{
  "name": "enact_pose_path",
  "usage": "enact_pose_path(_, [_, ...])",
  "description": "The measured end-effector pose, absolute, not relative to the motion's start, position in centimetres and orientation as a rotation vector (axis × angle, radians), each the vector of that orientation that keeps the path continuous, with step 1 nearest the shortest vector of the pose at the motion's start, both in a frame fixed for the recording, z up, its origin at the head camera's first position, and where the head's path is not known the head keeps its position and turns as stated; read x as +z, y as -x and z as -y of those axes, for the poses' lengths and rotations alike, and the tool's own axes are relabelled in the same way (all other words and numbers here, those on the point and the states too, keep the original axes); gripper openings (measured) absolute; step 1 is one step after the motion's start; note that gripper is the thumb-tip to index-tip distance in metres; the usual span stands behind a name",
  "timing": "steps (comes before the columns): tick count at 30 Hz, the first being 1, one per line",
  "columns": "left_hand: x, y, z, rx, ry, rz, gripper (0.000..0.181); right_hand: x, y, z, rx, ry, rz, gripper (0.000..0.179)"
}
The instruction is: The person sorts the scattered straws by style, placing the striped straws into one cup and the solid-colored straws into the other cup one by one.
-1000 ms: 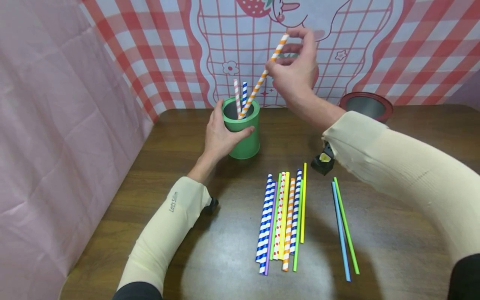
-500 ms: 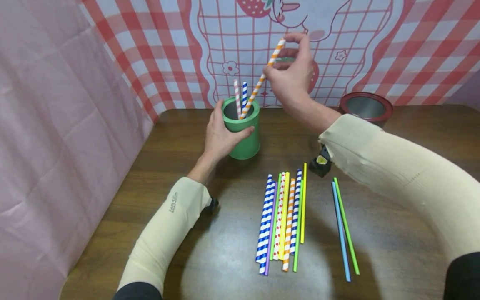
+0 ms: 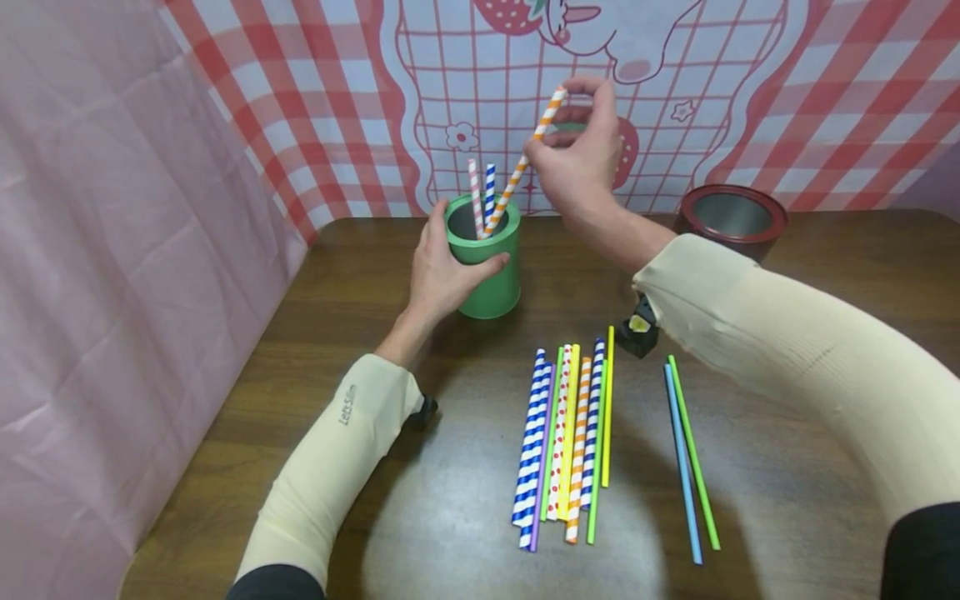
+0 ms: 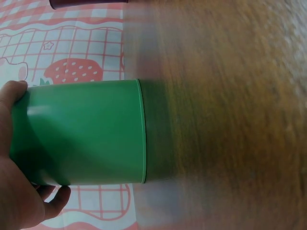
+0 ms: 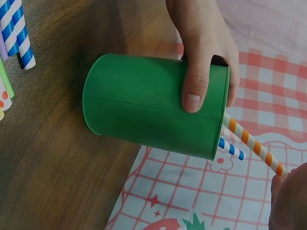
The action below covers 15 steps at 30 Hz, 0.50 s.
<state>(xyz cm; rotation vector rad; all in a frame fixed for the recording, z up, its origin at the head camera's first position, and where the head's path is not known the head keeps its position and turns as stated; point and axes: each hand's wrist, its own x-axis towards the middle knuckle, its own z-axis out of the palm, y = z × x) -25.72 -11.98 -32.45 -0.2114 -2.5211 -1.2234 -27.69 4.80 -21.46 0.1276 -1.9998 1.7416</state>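
Observation:
My left hand (image 3: 442, 271) grips the green can (image 3: 491, 283) near its rim, thumb across the front and fingers around the far side. The can stands upright on the table. Inside it lean a pink-and-white straw (image 3: 476, 196) and a blue-and-white straw (image 3: 490, 187). Above and to the right, my right hand (image 3: 581, 158) pinches an orange-and-white striped straw (image 3: 517, 175), which slants down with its lower end inside the can's mouth. In the right wrist view this orange straw (image 5: 254, 145) enters the can (image 5: 153, 103) beside the blue one. The straws' bottom ends are hidden by the can.
A row of several paper straws (image 3: 562, 442), striped, dotted and plain, lies on the wooden table (image 3: 442, 500) in front. Farther right lie a blue straw (image 3: 682, 462) and a green straw (image 3: 693, 450). A dark red can (image 3: 731, 217) stands at the back right, partly behind the right forearm.
My right hand has moved down and slightly left, lowering the orange-and-white straw farther into the can. My left hand and the can have stayed in place.

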Motion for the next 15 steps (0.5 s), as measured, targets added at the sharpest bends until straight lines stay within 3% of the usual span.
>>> enact_pose_path(15, [-32.49,25.58,12.04,-1.223,0.226,2.507,0.104,-22.42,27.65,-4.6,1.738,-0.158,2.028,0.056])
